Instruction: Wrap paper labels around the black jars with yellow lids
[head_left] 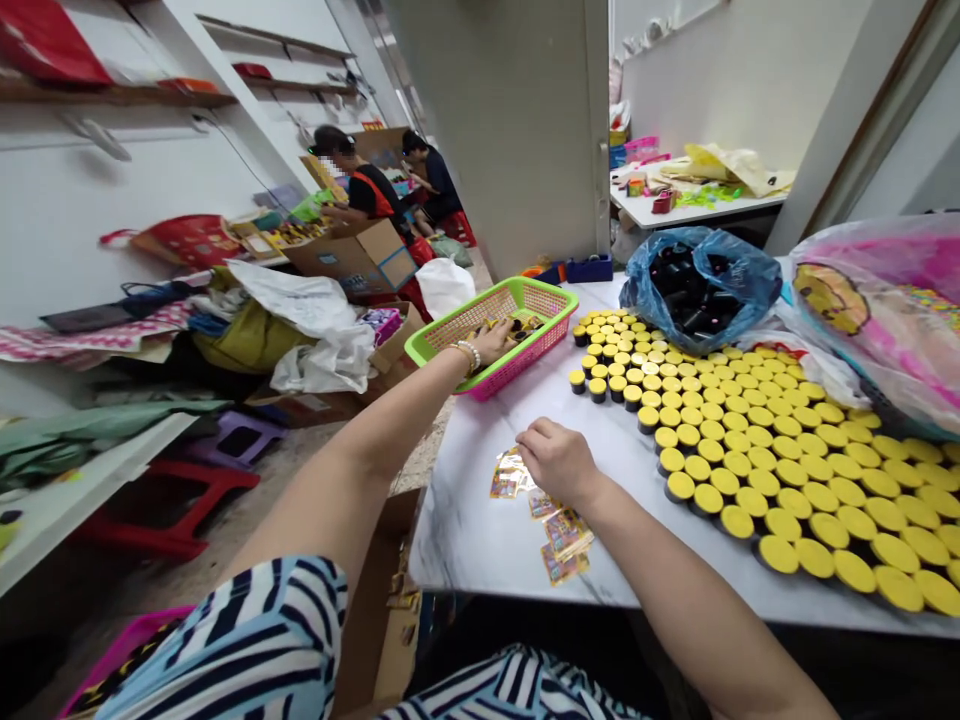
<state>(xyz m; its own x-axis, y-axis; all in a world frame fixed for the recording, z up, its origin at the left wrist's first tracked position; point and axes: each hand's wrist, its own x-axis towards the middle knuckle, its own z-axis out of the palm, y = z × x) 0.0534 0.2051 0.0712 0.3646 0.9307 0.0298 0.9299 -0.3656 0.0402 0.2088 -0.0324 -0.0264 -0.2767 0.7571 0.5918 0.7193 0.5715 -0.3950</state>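
Observation:
My left hand (493,343), with a beaded bracelet at the wrist, reaches into a green and pink plastic basket (517,374). Its fingers are stretched out over a pile of small dark and yellow pieces (527,325). Above the near left part of the table is my right hand (559,462), its fingers curled together beside some shiny printed stickers (507,477). Whatever those fingers hold, if anything, is hidden. More orange and purple stickers (565,533) lie under and below that hand, partly overlapping.
Rows of black pots with yellow lids (787,475) cover the right of the marble-patterned table (480,560). Behind them stand a blue bag of black pieces (694,290) and a pink-clear bag (885,310). An open carton (390,610) sits below the left edge. Two people work farther back.

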